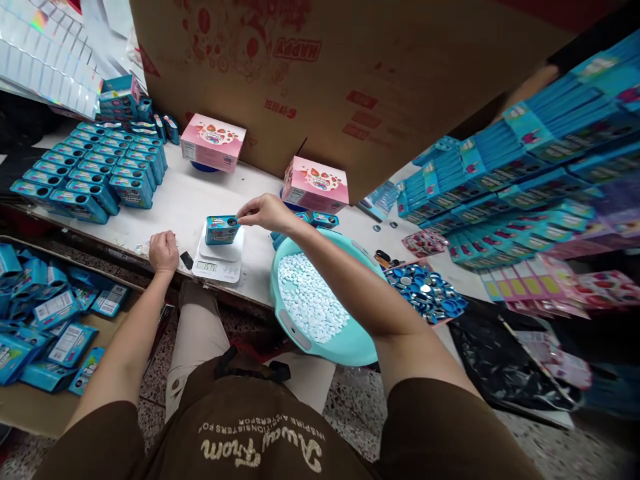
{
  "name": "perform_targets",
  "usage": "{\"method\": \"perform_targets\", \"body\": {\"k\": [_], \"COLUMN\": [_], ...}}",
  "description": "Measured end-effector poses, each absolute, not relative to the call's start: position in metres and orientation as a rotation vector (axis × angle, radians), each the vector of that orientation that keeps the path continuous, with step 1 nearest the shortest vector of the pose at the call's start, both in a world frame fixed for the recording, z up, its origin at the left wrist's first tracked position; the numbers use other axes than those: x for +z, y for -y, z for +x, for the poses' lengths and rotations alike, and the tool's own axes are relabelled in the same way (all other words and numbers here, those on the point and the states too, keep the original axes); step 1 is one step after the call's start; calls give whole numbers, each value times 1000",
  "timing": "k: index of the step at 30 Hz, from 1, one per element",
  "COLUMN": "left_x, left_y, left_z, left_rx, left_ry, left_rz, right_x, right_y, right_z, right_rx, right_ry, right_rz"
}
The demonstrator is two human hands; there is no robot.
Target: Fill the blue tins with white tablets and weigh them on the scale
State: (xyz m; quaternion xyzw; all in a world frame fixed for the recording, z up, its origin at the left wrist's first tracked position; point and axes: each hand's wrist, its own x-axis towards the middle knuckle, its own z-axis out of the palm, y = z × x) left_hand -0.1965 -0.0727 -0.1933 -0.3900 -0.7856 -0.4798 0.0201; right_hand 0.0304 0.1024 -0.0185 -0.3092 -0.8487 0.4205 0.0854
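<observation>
A small blue tin (222, 229) with a dark round opening in its top stands on a white digital scale (218, 267), whose display seems to read 15.19. My right hand (267, 212) reaches across from the right, thumb and fingers pinched together at the tin's right upper corner, beside the opening. Whatever is between those fingertips is too small to make out. My left hand (163, 252) rests in a loose fist on the table's front edge, left of the scale. Under my right forearm sits a turquoise basin (290, 319) holding many small white candies (313, 300).
Rows of blue tins (95, 167) stand at the left; more fill a carton (125, 327) below. Two pink boxes (214, 141) (316, 185) stand before a large cardboard box (325, 80). Blue-and-silver caps (425, 290) lie right of the basin, near stacked blue packs (480, 173).
</observation>
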Motion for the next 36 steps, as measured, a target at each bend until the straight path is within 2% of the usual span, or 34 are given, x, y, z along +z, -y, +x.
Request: {"method": "perform_targets", "body": {"k": [6,16,36], "left_x": [-197,-195,-194], "left_y": [74,76,74], "left_z": [-194,-190,-191], "left_rx": [-1496,-1370,-1296], "left_ry": [2438,2518,2504], "left_rz": [-1217,-1218,-1237], "right_x": [-19,-16,-14], "right_y": [-107,-113,-104], "right_z": [9,6,7], "right_rx": [1007,872,846], "right_ry": [2742,2886,2802], "right_rz": [-858,-848,-910]}}
